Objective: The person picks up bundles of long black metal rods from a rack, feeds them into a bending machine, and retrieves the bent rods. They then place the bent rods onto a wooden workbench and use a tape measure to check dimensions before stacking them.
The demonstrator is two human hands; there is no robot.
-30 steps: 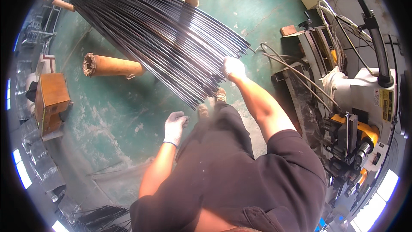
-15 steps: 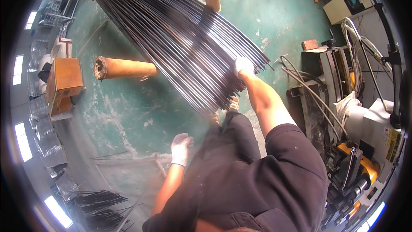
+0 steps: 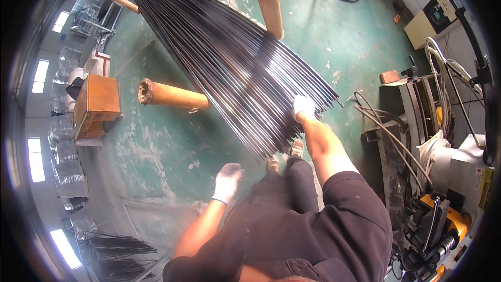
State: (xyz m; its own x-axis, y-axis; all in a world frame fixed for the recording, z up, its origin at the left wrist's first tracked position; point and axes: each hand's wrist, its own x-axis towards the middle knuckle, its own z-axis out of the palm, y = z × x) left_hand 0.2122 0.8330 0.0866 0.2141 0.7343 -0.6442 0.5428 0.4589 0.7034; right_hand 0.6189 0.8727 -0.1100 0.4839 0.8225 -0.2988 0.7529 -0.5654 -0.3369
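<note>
Right-hand grip: the right hand [image 3: 303, 107], in a white knit glove, is pressing or closing on the near right ends of the long, thin, dark metal rods [image 3: 235, 57]; its fingers are hiding underneath, so I cannot tell whether they are clamping.
Left-hand grip: the left hand [image 3: 228, 178], in a white glove with a blue cuff edge, is hanging well apart from the rods; its fingers are curling loosely, no object is showing in it; full closure I cannot tell.
Rods: fanning out across the worn green floor [image 3: 172, 151], their near ends lying by the tan shoes [image 3: 296, 149]; whether they are resting on the floor itself, I cannot tell.
Tubes: one orange-brown hollow cylinder [image 3: 175, 97] is reaching the left edge of the fan; a second orange-brown cylinder [image 3: 269, 8] is meeting its far edge.
Machine side: a white and yellow metal machine [image 3: 454, 216] is standing at right, untouched.
Shift: over the last second the scene has been sliding right and down in view; the right hand is keeping contact near the same ends, the left is staying free.
Bearing on work: handling, in my judgement, is remaining one-handed, at the near ends.
</note>
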